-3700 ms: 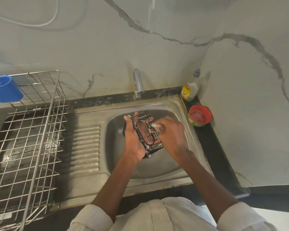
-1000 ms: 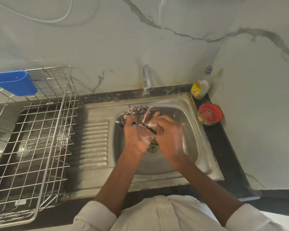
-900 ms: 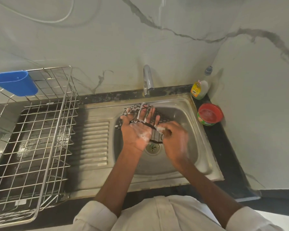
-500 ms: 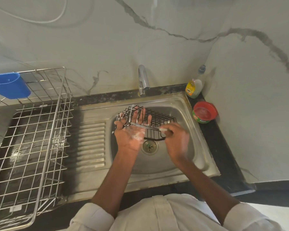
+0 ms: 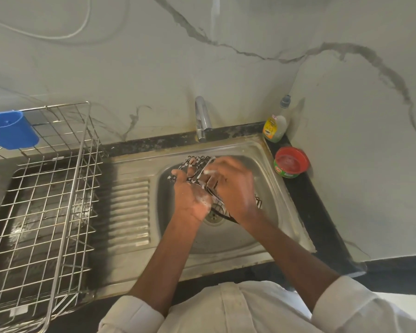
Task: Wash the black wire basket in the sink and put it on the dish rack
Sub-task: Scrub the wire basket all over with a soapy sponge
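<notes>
Black wire basket [image 5: 197, 168] held over steel sink [image 5: 271, 188], tilted; left hand [image 5: 190, 195] fingers threaded through mesh, gripping; right hand [image 5: 233, 186] curled on its right side, blurred. Steel-wire dish rack [image 5: 58, 188] well left, nearer left hand.

No readable text; labels on the soap bottle [image 5: 274, 127] and red tub [image 5: 290, 165] too blurred.

The ridged steel drainboard [image 5: 130, 212] lies bare between the round steel sink bowl [image 5: 274, 200] and the tall-walled steel wire dish rack [image 5: 65, 212]. The chrome tap [image 5: 202, 118] overhangs the bowl's far rim. At the far right corner stand a yellow-labelled detergent bottle [image 5: 275, 127] and a red-lidded green tub [image 5: 291, 165].
</notes>
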`<action>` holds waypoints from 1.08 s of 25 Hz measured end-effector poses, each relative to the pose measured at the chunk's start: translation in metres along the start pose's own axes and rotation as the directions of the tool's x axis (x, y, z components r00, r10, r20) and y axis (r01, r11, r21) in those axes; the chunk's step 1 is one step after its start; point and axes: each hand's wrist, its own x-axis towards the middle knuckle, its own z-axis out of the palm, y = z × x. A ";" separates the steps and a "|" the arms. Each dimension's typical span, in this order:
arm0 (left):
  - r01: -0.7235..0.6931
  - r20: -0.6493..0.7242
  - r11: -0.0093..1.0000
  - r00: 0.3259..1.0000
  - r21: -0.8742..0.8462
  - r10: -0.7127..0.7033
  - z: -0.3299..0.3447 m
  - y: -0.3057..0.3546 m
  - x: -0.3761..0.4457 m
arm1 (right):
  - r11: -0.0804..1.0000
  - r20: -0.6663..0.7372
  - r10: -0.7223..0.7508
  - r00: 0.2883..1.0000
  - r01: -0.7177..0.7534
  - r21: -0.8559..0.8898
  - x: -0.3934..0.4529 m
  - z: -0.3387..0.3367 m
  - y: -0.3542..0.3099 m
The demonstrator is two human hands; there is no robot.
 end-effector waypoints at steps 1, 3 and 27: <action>0.002 -0.008 1.000 1.000 0.020 -0.002 0.004 0.000 -0.002 | 0.996 -0.031 0.086 0.996 -0.086 -0.005 0.007 -0.002 0.003; -0.011 -0.033 0.996 0.999 0.087 0.014 0.007 0.000 -0.003 | 0.995 -0.049 0.086 0.995 -0.088 -0.048 0.009 0.000 0.000; 0.029 -0.066 0.957 0.997 -0.287 -0.050 -0.011 0.017 -0.003 | 0.994 0.106 -0.041 0.993 0.052 -0.101 -0.037 -0.002 0.001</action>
